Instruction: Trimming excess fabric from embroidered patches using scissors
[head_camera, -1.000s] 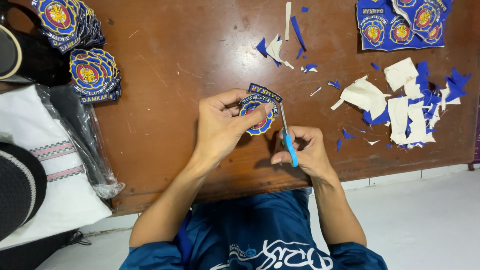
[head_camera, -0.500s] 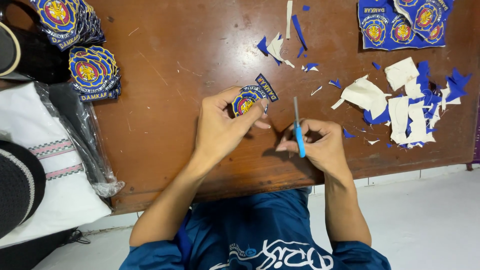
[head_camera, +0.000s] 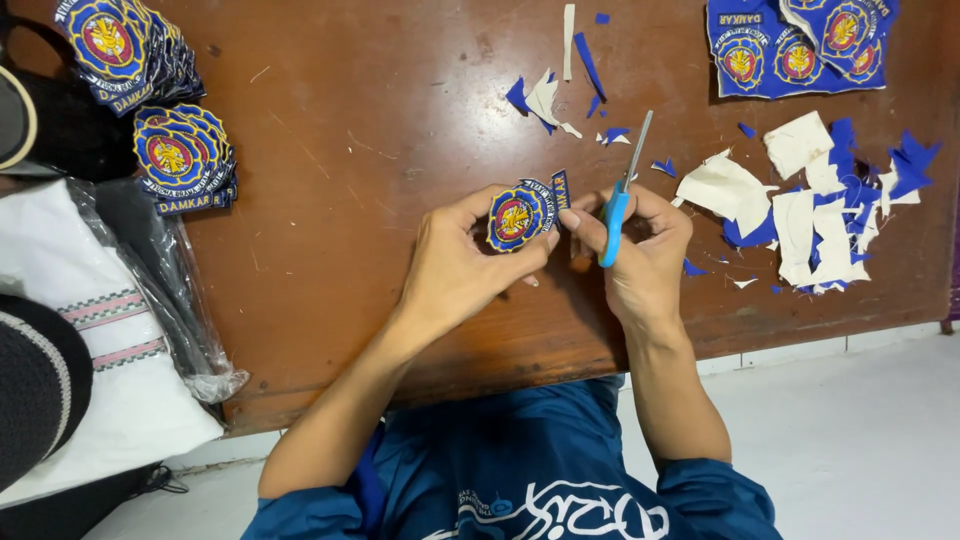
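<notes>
Left hand pinches the patch in a narrow fingertip grip just over the desk. Right hand, touching the patch's right edge, is closed round blue scissors, blades pointing away. I'd guess the patch is light, thin, stiff-ish embroidery, bendy but not fragile; best held by its rim. No real containers, only a clear bag left of the patch, contents unclear. Far beyond the patch: scraps and patch stacks.

A clear plastic bag lies at nine o'clock, over the table's left edge. Round blue embroidered badges with yellow-red centres are stacked at ten o'clock; uncut ones at one o'clock.
</notes>
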